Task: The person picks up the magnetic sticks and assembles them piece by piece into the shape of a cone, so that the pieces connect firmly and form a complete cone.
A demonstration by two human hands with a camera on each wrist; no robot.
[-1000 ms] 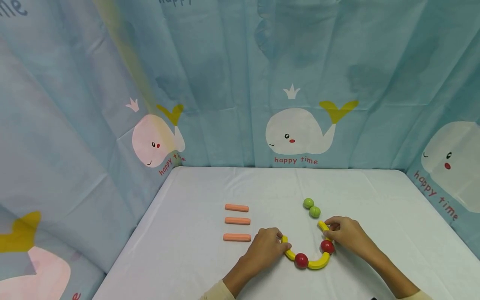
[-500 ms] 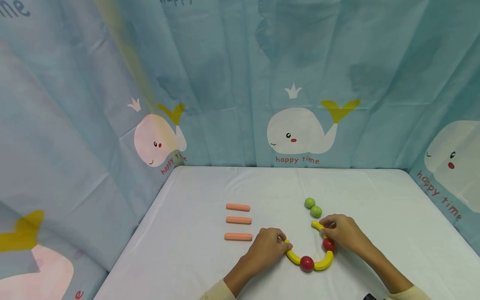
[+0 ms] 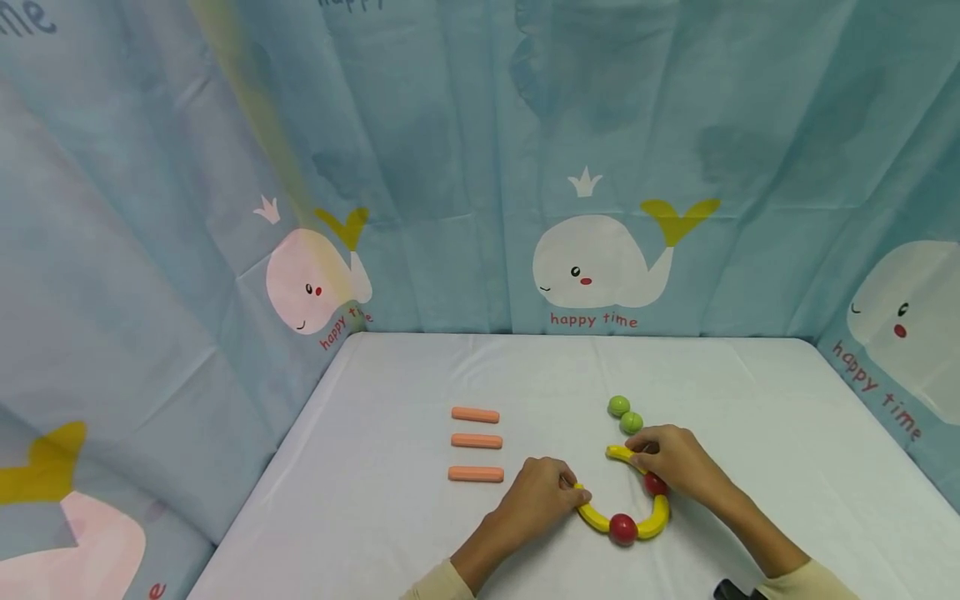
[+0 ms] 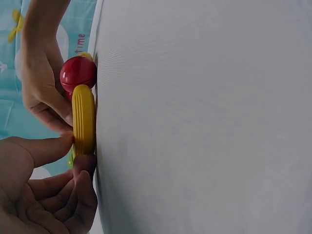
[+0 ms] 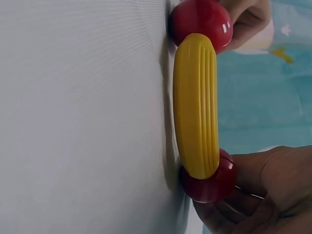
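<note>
Three yellow curved toy rods and two red balls join end to end in an open curve. With thumb and fingers my left hand point(image 3: 536, 496) pinches the left rod point(image 4: 84, 117) near its free end. My right hand point(image 3: 678, 458) holds the far rod point(image 3: 618, 452), whose tip points left. One red ball point(image 3: 622, 530) sits between the left rod and the middle rod point(image 3: 655, 518). The other red ball point(image 3: 655, 483) links the middle and far rods, partly behind the right fingers. In the right wrist view, the far rod is hidden.
Two green balls point(image 3: 626, 415) lie together just beyond my right hand. Several orange straight rods, such as the nearest one point(image 3: 476, 474), lie in a column left of my left hand. Printed curtains point(image 3: 450, 275) border the white table point(image 3: 375, 517) at the back and sides.
The far rod has swung leftward with my right hand. The near red ball and the left rod have shifted right, narrowing the curve's opening. My left hand has edged right, keeping its pinch.
</note>
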